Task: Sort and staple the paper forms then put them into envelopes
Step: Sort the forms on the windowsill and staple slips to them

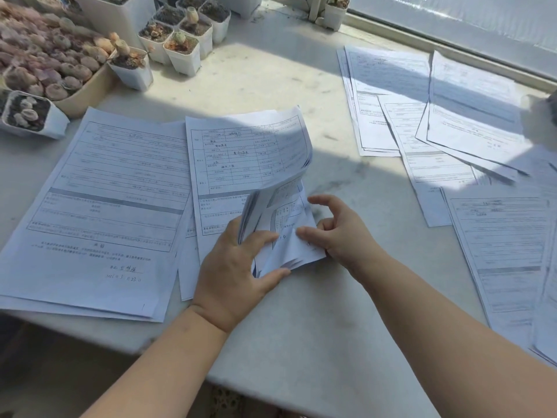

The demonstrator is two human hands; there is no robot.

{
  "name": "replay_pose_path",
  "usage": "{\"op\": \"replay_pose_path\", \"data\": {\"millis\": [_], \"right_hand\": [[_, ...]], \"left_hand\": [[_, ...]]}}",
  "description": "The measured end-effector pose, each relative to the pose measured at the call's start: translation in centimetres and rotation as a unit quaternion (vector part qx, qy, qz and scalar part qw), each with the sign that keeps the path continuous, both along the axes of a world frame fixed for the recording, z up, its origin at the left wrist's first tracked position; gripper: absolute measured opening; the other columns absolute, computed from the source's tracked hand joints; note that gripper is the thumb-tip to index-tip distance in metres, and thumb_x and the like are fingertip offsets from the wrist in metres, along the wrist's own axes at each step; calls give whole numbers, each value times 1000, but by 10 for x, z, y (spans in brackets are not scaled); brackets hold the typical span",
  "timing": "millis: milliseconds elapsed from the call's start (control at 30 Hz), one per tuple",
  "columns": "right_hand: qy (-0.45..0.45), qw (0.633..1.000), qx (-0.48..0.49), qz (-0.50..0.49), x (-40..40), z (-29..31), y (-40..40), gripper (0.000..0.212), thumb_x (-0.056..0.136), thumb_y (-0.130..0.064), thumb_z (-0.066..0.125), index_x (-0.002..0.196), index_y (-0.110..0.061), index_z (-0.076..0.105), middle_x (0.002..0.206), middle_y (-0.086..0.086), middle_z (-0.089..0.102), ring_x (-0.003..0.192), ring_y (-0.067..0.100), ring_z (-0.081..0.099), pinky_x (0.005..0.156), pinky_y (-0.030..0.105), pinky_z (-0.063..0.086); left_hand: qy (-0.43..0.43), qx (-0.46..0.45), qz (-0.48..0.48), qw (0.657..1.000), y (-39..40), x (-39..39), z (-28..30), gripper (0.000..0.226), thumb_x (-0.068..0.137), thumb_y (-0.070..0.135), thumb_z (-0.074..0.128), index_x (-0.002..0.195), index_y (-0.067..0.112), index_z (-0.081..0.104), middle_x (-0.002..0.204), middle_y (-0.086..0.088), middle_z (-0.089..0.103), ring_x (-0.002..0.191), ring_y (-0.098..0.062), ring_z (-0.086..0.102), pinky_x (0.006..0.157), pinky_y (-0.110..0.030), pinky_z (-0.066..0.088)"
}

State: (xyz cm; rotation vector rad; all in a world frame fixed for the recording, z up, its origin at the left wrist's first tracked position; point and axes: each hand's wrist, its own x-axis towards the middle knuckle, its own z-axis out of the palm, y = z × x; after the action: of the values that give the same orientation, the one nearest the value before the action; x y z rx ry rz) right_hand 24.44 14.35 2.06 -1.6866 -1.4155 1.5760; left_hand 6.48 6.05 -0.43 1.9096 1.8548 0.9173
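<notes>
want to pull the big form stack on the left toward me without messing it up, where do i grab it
Probably the near edge of the left stack: it overhangs the table edge, so fingers can slip under from the front and pinch the sheets together. Its far corner sits close to a plant pot, and the right side underlaps the stack being leafed.

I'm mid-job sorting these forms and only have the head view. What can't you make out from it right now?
- Stapler and envelopes: none show in the head view.
- Lower sheets of the middle stack: covered by the curled top pages and the left hand.
- Right hand: what its fingertips pinch is hidden by the bent sheet.
- Printed text on the left stack: too small to read.
- Right-side forms: cut by the frame edge.
</notes>
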Motion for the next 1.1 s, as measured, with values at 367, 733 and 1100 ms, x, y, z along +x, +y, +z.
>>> {"op": "replay_pose_path", "data": {"millis": [367,733,1100], "right_hand": [[11,999,-41,-14,-1,6,4,30,88,-26,69,114,-20,54,75,9,62,57,13,56,51,20,42],[87,989,-115,23,17,7,3,31,82,8,67,91,-13,47,51,-3,54,49,13,52,53,22,43],[76,992,-95,-23,7,-2,6,37,77,6,74,79,-14,43,52,2,45,40,10,50,41,17,38]], "left_hand": [[-65,3,7,998,3,-8,-7,27,82,40,54,109,36,58,101,-4,61,91,-9,55,73,-25,52],[-108,-2,-3,994,3,-10,-5,29,85,27,49,108,35,65,101,-4,59,89,-13,59,77,-30,51],[-10,13,27,1000,-1,2,-2,42,65,57,63,100,35,56,98,-3,57,88,-13,54,68,-28,53]]}}
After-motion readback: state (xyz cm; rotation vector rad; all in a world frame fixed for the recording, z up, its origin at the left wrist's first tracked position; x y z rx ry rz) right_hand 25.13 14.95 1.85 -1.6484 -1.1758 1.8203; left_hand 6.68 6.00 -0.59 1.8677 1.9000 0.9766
